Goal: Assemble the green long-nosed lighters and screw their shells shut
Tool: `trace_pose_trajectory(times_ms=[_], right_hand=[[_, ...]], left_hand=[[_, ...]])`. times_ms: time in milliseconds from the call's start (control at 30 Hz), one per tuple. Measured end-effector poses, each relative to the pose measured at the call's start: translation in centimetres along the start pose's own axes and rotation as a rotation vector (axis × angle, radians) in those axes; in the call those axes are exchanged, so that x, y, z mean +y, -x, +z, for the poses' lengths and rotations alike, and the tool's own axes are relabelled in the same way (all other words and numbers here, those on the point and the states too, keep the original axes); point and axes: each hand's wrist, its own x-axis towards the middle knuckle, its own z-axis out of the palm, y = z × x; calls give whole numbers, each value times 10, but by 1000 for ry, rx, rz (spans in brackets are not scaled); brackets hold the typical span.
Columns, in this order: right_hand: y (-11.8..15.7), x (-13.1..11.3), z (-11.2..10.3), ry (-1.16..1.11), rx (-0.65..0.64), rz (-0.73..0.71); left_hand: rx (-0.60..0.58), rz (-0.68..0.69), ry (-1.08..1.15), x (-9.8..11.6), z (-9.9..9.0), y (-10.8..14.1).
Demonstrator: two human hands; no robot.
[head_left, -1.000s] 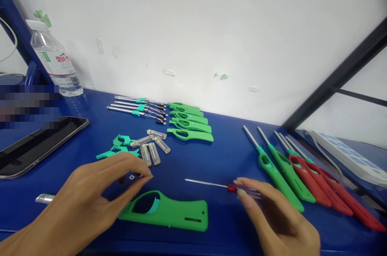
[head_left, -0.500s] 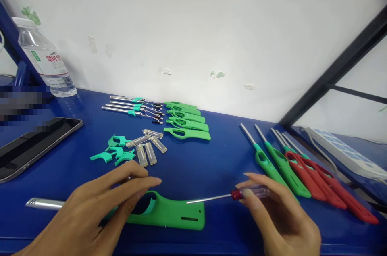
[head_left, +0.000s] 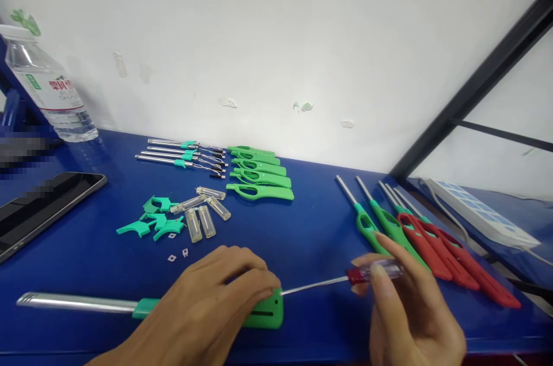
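The green lighter (head_left: pixel 266 313) lies on the near worktop (head_left: pixel 319 227) under the left hand (head_left: pixel 211 302); whether those fingers grip it I cannot tell. The right hand's (head_left: pixel 410 305) fingers clamp the screwdriver (head_left: pixel 355 276), tip at the lighter's right end.

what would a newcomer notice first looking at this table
Probably the front, where the right hand holds a screwdriver, its tip at the end of the green lighter under the left hand. Next, perhaps the bright red lighters at the right, lying beside green ones. Then the row of green handles at the back, near the wall.
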Motion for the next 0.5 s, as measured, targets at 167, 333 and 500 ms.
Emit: trace_pose_trajectory(times_ms=[167,333,500], right_hand=[[6,1,3,-138,149,-9],[7,1,7,-111,179,-45],[9,-1,8,-86,147,-66]], left_hand=[[13,-35,6,-3,21,-1],[-4,26,55,0,25,-2],[-34,-22,145,6,26,-8]])
